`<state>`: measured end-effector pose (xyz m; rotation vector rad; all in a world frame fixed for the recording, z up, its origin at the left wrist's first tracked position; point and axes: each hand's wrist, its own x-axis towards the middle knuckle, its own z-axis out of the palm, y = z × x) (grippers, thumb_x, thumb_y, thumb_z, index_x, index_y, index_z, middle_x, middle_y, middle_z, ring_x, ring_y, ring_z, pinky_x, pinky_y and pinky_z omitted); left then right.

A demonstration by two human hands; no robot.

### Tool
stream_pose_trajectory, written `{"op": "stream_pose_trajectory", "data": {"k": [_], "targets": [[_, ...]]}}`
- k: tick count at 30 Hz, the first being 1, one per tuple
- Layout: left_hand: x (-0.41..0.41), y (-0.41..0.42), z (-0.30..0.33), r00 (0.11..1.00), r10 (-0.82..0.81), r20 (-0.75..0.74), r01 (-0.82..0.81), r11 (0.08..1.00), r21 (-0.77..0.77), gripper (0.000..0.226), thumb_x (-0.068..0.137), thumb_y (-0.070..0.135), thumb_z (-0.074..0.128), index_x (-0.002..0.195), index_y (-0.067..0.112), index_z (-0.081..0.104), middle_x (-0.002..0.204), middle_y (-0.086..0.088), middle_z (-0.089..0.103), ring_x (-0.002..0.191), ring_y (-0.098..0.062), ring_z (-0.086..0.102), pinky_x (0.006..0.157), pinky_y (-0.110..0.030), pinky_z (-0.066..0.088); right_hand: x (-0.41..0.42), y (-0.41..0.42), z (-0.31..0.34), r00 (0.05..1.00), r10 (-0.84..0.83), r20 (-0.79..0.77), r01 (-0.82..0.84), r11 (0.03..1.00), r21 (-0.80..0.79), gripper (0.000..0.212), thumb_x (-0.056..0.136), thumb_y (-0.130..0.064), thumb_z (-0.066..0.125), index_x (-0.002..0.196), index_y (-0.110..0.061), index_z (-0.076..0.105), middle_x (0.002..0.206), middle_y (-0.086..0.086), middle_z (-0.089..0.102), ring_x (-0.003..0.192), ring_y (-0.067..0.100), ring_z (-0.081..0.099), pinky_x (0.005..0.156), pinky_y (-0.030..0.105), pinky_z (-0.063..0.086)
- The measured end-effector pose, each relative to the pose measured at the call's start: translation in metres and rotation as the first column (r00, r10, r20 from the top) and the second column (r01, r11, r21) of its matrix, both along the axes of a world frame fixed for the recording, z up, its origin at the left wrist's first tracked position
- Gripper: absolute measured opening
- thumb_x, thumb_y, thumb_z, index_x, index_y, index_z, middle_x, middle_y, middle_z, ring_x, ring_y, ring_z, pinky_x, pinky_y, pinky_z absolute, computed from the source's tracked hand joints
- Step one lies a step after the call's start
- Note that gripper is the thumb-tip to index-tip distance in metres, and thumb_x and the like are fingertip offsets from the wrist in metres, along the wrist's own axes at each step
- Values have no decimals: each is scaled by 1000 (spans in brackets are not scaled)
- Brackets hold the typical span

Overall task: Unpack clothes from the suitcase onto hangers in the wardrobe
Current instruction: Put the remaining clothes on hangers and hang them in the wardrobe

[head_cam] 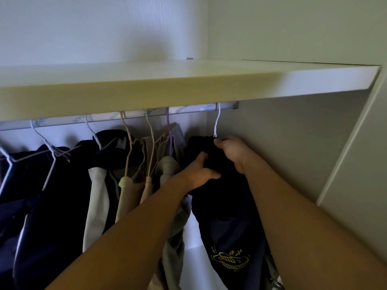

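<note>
A dark navy garment (222,208) with a yellow print near its hem hangs at the right end of the wardrobe rail (184,110) on a white wire hanger (217,122). My left hand (199,174) grips the cloth on its left shoulder, thumb in front. My right hand (232,152) holds the garment's top just under the hanger's neck, fingers curled round the fabric. The suitcase is out of view.
Left of it hang several clothes: a beige garment on a purple hanger (170,143), cream pieces (125,185) and dark jackets (41,195) on white wire hangers. A thick shelf (146,86) sits just above the rail. The wardrobe's side wall (293,153) stands close on the right.
</note>
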<state>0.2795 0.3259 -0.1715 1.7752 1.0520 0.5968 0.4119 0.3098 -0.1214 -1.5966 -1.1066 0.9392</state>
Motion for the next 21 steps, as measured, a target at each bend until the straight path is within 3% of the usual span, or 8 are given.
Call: {"op": "stream_pose_trajectory", "data": {"k": [3,6,10,13,16,18,19,21], "targets": [[4,2,-4,994,101,-43,-89,971,221,25,87,12,63,107,17,48,100,-7,61,91,-21,61,82,-37,54,0,-2,-1,998,-1,-68,2,1000,16,27,94,-22,59,114,-4,61,108,20,68,98,36,67,92,51,53],[8,3,-5,985,174,-5,-161,921,354,8,89,6,55,97,7,53,95,-12,62,91,-27,61,82,-41,52,-2,-1,-5,984,-2,-177,8,999,34,22,93,-20,61,109,-4,61,103,23,68,95,41,67,87,58,53],[15,10,-3,949,316,-8,-301,912,280,9,89,7,53,95,9,58,94,-10,62,93,-29,61,82,-37,52,-10,2,-11,987,-43,-157,54,996,67,26,97,-27,56,115,-9,51,106,18,64,97,33,64,89,47,54],[19,19,1,926,376,-25,-363,908,211,11,90,10,53,99,10,59,101,-13,63,94,-30,61,84,-39,53,-15,4,-15,990,-83,-110,95,989,115,29,97,-33,53,112,-11,42,105,17,60,96,32,63,90,47,53],[24,23,3,914,403,-56,-387,903,185,20,90,13,54,107,6,61,107,-16,64,98,-32,62,87,-39,53,-12,3,-18,988,-59,-143,78,988,131,38,94,-40,56,114,-11,45,102,15,60,90,27,62,84,41,53],[26,29,3,915,399,-65,-384,908,171,22,90,13,54,109,5,62,109,-18,64,101,-33,62,89,-37,51,-6,3,-23,955,-14,-296,58,988,140,27,89,-34,56,104,-11,53,93,10,57,77,18,57,70,35,48],[26,32,3,922,381,-72,-365,916,168,21,91,13,54,109,5,63,109,-17,64,101,-33,61,90,-37,51,-3,1,-24,948,4,-317,46,988,150,12,88,-27,51,93,-16,55,88,5,54,73,13,52,66,31,44],[23,42,-2,936,334,-110,-314,935,165,20,95,14,53,111,7,64,111,-15,66,104,-32,61,92,-36,49,1,0,-36,961,19,-276,23,989,149,12,88,-17,45,83,-21,55,86,1,53,71,10,48,65,29,41]]}}
